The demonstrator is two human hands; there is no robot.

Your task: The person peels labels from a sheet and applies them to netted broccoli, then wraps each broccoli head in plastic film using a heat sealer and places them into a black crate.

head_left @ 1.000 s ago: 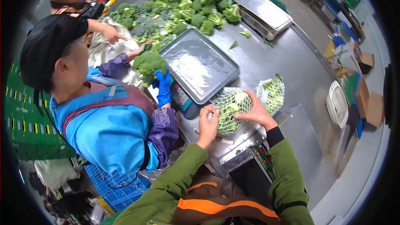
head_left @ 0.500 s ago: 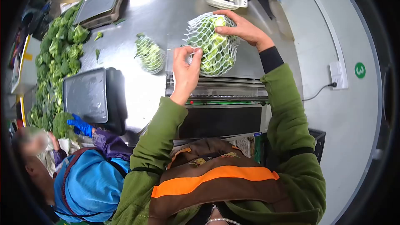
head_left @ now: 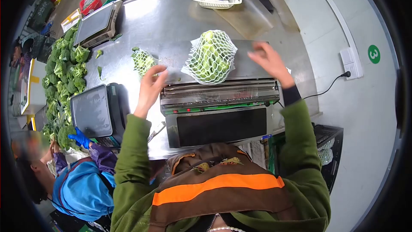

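A head of broccoli in a white foam net (head_left: 211,58) stands on the metal surface just behind the wrapping machine (head_left: 221,96), stem end up. Both of my hands are off it. To its left, my left hand (head_left: 152,86) is held with thumb and fingers apart and nothing between them. It is close to a smaller netted broccoli (head_left: 143,62) and partly overlaps it in the view. On the other side, my right hand (head_left: 274,63) hovers with spread, slightly blurred fingers, also holding nothing.
Loose broccoli (head_left: 64,73) is heaped along the left, beside two scales (head_left: 92,109). A co-worker's blue-gloved hand (head_left: 79,138) touches a broccoli head. A white plastic basket (head_left: 215,5) sits at the back. A wall with a plugged-in cable (head_left: 346,74) bounds the right.
Both my hands have let go of the netted broccoli and moved apart, left hand leftward, right hand rightward and down. The view has shifted, showing more of the wrapping machine.
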